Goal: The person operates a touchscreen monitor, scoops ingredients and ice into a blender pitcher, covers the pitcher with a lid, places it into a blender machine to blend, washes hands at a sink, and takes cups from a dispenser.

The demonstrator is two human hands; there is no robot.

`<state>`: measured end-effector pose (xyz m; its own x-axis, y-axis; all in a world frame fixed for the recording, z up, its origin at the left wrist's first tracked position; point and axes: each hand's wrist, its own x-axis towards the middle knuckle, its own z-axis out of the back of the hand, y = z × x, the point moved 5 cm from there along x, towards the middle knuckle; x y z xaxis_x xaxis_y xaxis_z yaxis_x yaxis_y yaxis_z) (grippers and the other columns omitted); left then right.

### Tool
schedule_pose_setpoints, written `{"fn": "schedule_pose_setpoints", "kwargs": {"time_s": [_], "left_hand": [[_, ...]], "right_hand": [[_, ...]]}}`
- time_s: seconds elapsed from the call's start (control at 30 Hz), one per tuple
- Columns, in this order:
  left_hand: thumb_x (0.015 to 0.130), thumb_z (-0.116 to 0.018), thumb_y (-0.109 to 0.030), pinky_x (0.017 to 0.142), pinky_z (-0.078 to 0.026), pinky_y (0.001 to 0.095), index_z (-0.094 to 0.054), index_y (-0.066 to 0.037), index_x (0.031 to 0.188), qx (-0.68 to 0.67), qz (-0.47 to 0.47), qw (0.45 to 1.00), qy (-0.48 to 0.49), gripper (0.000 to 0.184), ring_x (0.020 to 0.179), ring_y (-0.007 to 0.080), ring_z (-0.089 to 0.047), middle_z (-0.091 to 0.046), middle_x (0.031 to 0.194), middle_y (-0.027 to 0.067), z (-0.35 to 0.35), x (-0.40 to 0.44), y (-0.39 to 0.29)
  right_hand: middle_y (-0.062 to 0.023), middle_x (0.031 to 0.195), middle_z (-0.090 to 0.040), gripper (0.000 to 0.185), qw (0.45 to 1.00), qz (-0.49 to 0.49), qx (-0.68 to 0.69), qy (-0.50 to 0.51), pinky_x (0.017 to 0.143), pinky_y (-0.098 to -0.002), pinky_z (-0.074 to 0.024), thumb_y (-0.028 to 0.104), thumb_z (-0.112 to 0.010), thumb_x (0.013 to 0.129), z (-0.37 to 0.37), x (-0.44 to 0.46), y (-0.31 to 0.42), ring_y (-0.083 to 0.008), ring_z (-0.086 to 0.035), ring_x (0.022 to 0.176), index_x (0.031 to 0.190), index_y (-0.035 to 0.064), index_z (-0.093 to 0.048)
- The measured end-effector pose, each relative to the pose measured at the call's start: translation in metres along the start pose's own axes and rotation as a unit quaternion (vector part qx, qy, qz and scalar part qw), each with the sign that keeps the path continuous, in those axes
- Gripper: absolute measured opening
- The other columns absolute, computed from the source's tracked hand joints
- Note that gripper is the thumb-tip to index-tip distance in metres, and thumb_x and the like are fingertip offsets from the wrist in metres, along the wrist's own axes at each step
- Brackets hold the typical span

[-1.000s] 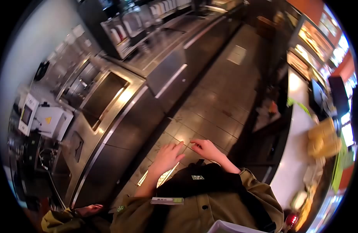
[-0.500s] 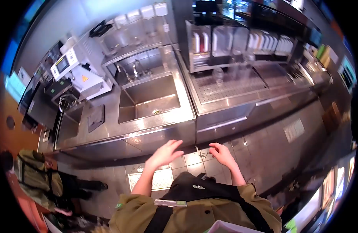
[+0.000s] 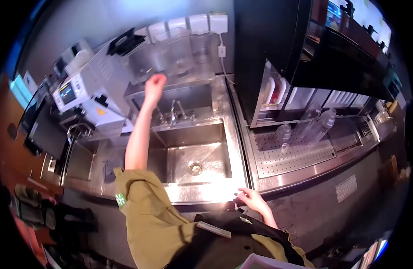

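Note:
My left hand point(image 3: 155, 85) reaches forward over the sink point(image 3: 231, 148) to the front of the shelf point(image 3: 188, 82) behind the faucet point(image 3: 173, 112). Its fingers are curled, and whatever may be in them is hidden. Clear containers point(image 3: 179, 51) stand on that shelf, just beyond the hand. Low at the sink's front right corner, my right hand point(image 3: 255, 201) hovers with its fingers apart and nothing in them.
A white machine with a screen point(image 3: 67, 93) stands left of the sink. To the right, clear bottles and cups point(image 3: 323, 123) stand on a perforated drain tray point(image 3: 278, 163). A dark cloth point(image 3: 109, 170) lies on the counter. Another person point(image 3: 36, 210) is at lower left.
My left hand has moved from in front of my body up and forward to the shelf. My body is closer to the sink. The right hand stays low, near the counter edge.

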<state>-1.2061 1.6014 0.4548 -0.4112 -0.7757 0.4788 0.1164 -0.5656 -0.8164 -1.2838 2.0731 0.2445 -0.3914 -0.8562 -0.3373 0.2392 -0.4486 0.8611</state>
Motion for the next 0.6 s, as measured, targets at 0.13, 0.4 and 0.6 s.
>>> {"fn": "schedule_pose_setpoints", "kwargs": {"time_s": [0.13, 0.4, 0.6], "left_hand": [[0.065, -0.066, -0.044, 0.071, -0.042, 0.0294, -0.055, 0.002, 0.095, 0.102, 0.009, 0.975, -0.198, 0.056, 0.078, 0.019, -0.054, -0.059, 0.084, 0.0109, -0.012, 0.117, 0.018], [0.066, -0.065, -0.016, 0.046, -0.035, 0.0244, -0.054, -0.003, 0.068, -0.159, 0.043, 0.968, -0.189, 0.017, 0.054, 0.0081, -0.047, -0.053, 0.062, 0.0032, -0.058, 0.117, 0.016], [0.073, -0.053, -0.005, 0.052, -0.041, 0.0249, -0.046, -0.009, 0.064, -0.495, 0.171, 0.844, -0.112, 0.012, 0.049, 0.0089, -0.041, -0.04, 0.056, -0.001, -0.001, 0.002, -0.014]], "right_hand": [[-0.0066, 0.07, -0.058, 0.03, 0.979, 0.038, 0.016, -0.2, 0.057, -0.0242, -0.0433, 0.016, -0.054, 0.079, 0.049, 0.007, -0.026, -0.0115, -0.054, 0.063, 0.103, -0.0025, -0.052], [-0.008, 0.07, -0.058, 0.026, 0.939, -0.095, 0.171, -0.283, 0.052, -0.0229, -0.0429, 0.012, -0.053, 0.08, 0.083, -0.028, -0.098, -0.0116, -0.054, 0.056, 0.1, -0.0041, -0.052], [-0.0043, 0.066, -0.055, 0.022, 0.945, -0.097, 0.161, -0.269, 0.049, -0.0218, -0.0403, 0.012, -0.051, 0.081, 0.109, -0.019, -0.12, -0.0092, -0.051, 0.052, 0.097, -0.0042, -0.053]]}}
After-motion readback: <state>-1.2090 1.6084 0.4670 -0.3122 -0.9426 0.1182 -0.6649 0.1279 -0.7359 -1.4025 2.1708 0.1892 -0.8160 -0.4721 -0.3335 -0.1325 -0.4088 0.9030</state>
